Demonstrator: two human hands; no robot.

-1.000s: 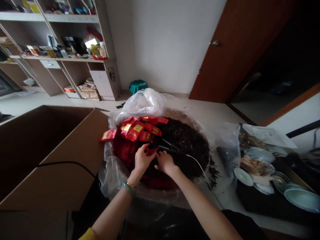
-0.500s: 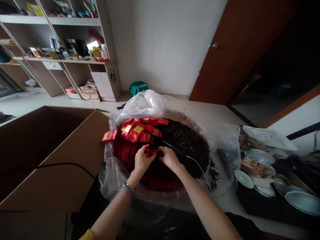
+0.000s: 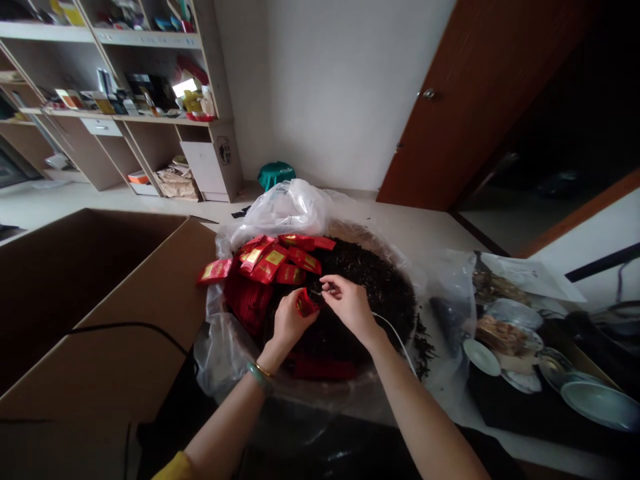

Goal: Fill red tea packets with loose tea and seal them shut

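- Little red packet (image 3: 309, 304) is clamped in the left hand (image 3: 289, 321), over the dark leaves (image 3: 383, 270).
- Right hand (image 3: 349, 305) is held just beside it, curled up; whether anything's gripped there can't be told.
- Packet's probably light, floppy and kinda slick, so it's best pinched by the side edges.

A small, glossy red packet (image 3: 307, 305) with a little gold on it stands tilted in the left hand (image 3: 290, 321), gripped along its side; its upper end looks parted, though how full it is cannot be told. Dark, dry, twisted leaves (image 3: 383, 273) lie loose in a broad heap around it, spreading widest from 12 to 4 o'clock of the packet, with a smaller scatter on the floor farther off toward 4 o'clock.
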